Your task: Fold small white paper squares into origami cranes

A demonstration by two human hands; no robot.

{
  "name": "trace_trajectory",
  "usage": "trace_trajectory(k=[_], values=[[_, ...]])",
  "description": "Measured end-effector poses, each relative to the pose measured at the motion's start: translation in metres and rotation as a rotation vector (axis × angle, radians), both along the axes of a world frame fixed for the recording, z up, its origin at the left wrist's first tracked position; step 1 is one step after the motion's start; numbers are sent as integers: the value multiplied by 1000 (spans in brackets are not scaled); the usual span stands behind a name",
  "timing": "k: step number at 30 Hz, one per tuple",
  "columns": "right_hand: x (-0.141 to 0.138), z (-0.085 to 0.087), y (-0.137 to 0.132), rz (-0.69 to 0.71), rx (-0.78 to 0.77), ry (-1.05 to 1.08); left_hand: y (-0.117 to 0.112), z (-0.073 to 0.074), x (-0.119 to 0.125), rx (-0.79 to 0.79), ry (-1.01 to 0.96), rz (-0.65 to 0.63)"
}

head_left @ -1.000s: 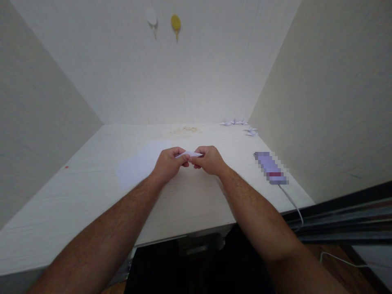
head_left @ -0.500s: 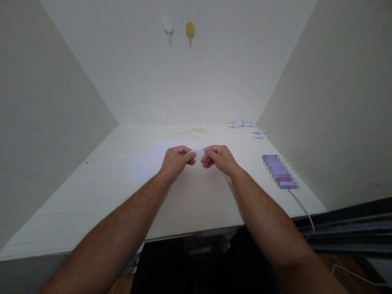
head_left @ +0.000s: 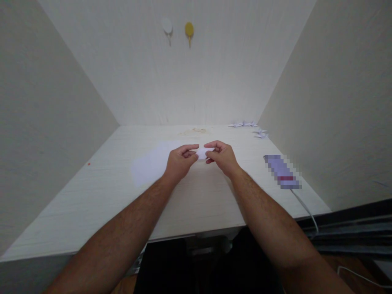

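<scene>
A small piece of folded white paper (head_left: 201, 153) is between my two hands, above the middle of the desk. My left hand (head_left: 181, 160) pinches its left edge between thumb and fingers, with the index finger stretched out over it. From the other side my right hand (head_left: 224, 157) grips the right edge, thumb in front and index finger raised. The fingers partly hide the paper, so its exact folded shape cannot be made out. Behind my left hand, white sheets of paper (head_left: 149, 164) lie flat on the desk.
Several folded paper cranes (head_left: 244, 124) stand at the back right corner of the desk (head_left: 101, 196). A phone (head_left: 281, 171), blurred, lies at the right with a white cable (head_left: 306, 208) running off the edge. Two hooks, white (head_left: 167, 26) and yellow (head_left: 189, 29), are on the back wall.
My fingers have shifted on the paper: both index fingers have lifted and straightened, and more of the paper shows between the hands. The hands moved slightly right in view.
</scene>
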State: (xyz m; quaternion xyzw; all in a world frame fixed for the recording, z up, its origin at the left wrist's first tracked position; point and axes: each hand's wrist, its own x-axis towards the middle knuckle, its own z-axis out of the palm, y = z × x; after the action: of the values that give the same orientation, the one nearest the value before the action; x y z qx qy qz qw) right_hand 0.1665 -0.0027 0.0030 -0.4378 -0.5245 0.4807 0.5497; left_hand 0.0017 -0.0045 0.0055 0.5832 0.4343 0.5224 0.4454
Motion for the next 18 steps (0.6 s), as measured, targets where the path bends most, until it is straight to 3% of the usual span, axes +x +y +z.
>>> trace_trajectory(k=[18], values=[[-1, 0, -4, -59, 145, -181, -3, 1, 2, -246, -129, -196]])
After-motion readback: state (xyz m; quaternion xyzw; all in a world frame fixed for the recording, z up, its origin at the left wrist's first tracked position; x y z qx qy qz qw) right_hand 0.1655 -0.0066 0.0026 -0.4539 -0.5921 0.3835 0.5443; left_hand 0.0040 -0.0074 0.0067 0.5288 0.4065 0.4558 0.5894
